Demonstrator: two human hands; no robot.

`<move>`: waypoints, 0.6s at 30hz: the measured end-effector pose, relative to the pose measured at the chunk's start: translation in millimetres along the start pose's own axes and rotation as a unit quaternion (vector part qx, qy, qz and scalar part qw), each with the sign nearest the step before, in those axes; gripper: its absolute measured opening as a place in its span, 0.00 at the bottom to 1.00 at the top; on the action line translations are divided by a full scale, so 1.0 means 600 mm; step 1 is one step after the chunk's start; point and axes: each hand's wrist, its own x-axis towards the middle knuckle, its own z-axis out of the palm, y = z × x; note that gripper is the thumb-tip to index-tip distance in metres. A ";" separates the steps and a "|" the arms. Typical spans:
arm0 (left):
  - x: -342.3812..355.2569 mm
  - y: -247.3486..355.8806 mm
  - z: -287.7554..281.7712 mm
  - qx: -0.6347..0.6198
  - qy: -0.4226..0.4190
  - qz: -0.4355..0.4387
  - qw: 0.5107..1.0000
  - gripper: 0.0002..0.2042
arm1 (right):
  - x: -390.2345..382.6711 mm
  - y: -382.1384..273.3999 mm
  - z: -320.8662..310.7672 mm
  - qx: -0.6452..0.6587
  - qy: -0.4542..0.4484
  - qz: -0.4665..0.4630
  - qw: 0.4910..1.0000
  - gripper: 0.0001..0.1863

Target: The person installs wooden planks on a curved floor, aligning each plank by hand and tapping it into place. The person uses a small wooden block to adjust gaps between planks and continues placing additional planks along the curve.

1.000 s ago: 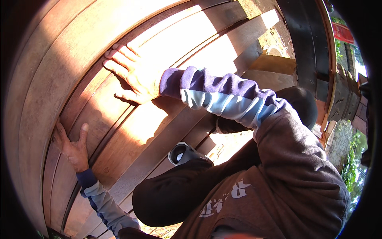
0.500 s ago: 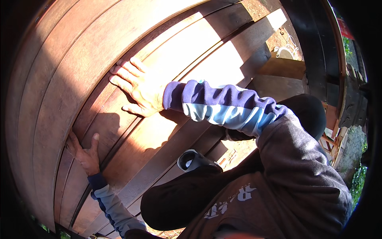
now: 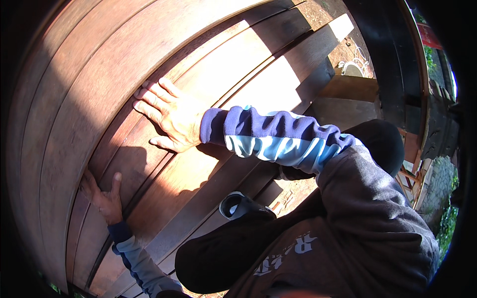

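Long reddish-brown wooden planks [image 3: 99,89] lie side by side and fill most of the view. My right hand [image 3: 169,116] rests flat on one plank, palm down with fingers spread toward the left. My left hand [image 3: 104,198] lies lower left, fingers hooked over the edge of a narrower plank [image 3: 164,184], thumb raised. Both arms wear blue and light-blue sleeves. Neither hand holds a loose object.
My bent knee in dark trousers [image 3: 228,253] and a shoe [image 3: 236,203] press against the lower planks. Bare ground with a wire object [image 3: 350,64] lies at top right, beside a dark beam [image 3: 392,64]. Greenery shows at the far right edge.
Both hands have slid along the planks, right hand rightward and lower in the picture, left hand lower with its fingers now curled over a plank edge. The view has shifted with my head.
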 end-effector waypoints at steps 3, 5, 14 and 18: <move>0.002 0.000 0.000 0.006 0.007 0.013 1.000 0.42 | 0.000 0.000 0.000 0.007 -0.001 0.002 1.000 0.42; 0.003 0.001 -0.001 0.012 0.006 0.011 1.000 0.42 | 0.000 0.000 -0.001 0.005 -0.006 0.002 1.000 0.42; -0.001 0.006 -0.002 0.028 0.009 -0.007 1.000 0.43 | 0.005 -0.003 -0.015 0.029 -0.082 0.028 0.996 0.44; -0.005 0.000 -0.001 0.042 0.002 -0.020 0.999 0.43 | 0.005 -0.003 -0.017 0.033 -0.083 0.026 0.996 0.42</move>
